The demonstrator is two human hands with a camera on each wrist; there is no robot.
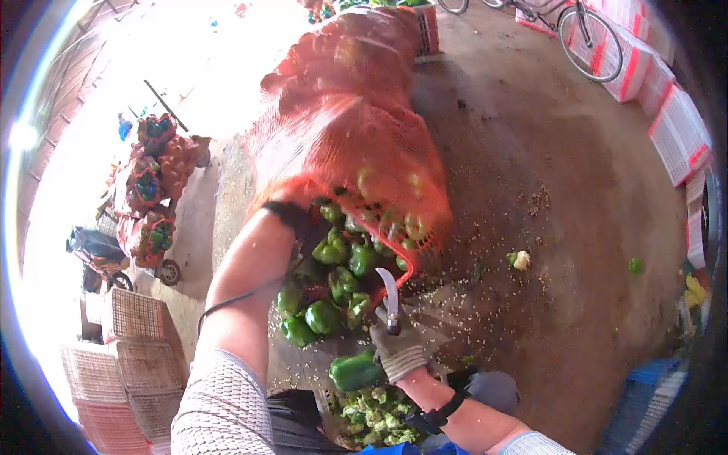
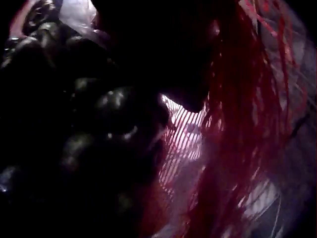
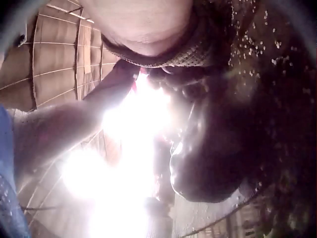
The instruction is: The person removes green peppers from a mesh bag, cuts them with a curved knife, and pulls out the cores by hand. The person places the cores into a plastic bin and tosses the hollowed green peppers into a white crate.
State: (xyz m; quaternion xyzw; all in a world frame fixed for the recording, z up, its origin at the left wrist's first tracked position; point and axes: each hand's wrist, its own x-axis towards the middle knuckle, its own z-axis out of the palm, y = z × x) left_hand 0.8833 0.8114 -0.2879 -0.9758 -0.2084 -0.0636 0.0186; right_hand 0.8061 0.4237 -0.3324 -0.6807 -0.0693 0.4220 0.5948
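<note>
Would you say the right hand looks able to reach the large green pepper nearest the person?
Probably yes: the pepper lies just beside the right hand with nothing visible between them, though the knife it holds may hinder a grasp.

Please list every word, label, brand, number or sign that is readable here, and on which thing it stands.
No text can be read in any view.
Any print on the knife, the red mesh sack, the black wristband or the white-and-red crates would be too small or blurred.

Brown floor (image 1: pixel 584 174); bicycle (image 1: pixel 584 24) upper right; stacked crates (image 1: pixel 140 364) lower left; bright glare (image 1: pixel 201 49).
</note>
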